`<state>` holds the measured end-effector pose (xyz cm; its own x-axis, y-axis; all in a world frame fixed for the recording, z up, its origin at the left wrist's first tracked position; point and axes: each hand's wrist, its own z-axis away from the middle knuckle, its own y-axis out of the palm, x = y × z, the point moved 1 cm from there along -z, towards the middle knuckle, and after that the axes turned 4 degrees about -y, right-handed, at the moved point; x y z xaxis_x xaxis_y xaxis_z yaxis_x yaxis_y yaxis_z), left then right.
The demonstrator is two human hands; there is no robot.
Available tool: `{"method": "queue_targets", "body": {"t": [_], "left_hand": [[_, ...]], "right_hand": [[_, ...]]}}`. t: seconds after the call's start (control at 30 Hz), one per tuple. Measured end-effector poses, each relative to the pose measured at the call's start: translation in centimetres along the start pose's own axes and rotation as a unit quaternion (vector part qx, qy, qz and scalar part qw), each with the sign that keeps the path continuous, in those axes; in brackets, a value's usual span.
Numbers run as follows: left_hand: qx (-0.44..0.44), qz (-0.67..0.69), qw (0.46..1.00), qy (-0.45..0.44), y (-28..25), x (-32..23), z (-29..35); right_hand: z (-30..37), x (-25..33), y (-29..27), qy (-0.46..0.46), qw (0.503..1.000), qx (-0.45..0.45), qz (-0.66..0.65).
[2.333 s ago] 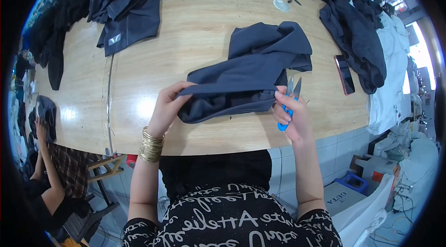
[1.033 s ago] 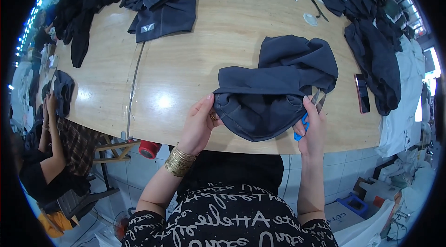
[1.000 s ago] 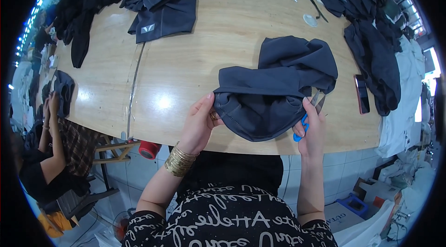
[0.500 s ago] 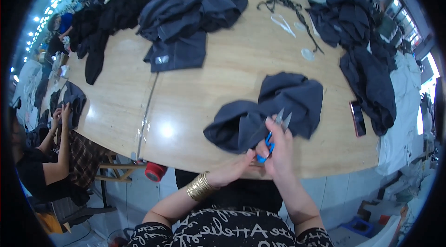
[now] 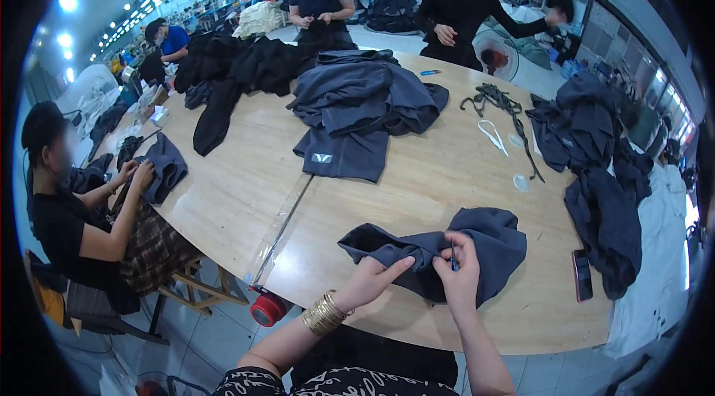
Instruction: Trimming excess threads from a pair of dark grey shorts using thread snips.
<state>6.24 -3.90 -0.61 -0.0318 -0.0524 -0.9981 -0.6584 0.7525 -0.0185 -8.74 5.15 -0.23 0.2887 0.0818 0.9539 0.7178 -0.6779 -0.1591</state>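
A dark grey-blue garment [image 5: 495,247] lies bunched near the table's front edge. My left hand [image 5: 369,282], with gold bangles at the wrist, is closed on its near edge, thumb on top. On the garment's middle rests my right hand [image 5: 462,271], fingers curled round a pair of thread snips [image 5: 453,256]. Only a thin dark and bluish part of the snips shows; the rest is hidden in the palm. Whether the right fingers also pinch cloth, I cannot tell.
Piles of dark garments [image 5: 357,90] lie at the table's far middle and right [image 5: 581,120]. A phone [image 5: 582,275] is near the right edge, dark cords [image 5: 499,102] farther back. A co-worker [image 5: 82,195] sits at left; two people stand across the table.
The view has tilted up, showing more of the room. My left hand has taken hold of the garment. My right hand has turned, so the snips' blades no longer point out openly.
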Motion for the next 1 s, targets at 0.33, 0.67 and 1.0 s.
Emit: {"method": "queue_targets", "body": {"t": [0.33, 0.67, 1.0], "left_hand": [[-0.086, 0.417, 0.904, 0.023, -4.4, -5.9, -4.4], [-0.172, 0.266, 0.948, -0.026, -3.9, -0.8, 0.9], [-0.258, 0.206, 0.944, 0.011, -5.4, -1.4, 4.4]], "right_hand": [[-5.4, 5.1, -1.6, -0.044, 0.993, -0.097, -0.054], [1.4, -0.8, -2.4, -0.044, 0.962, 0.176, 0.205], [0.8, 4.9, 2.5, -0.168, 0.929, 0.267, 0.195]]}}
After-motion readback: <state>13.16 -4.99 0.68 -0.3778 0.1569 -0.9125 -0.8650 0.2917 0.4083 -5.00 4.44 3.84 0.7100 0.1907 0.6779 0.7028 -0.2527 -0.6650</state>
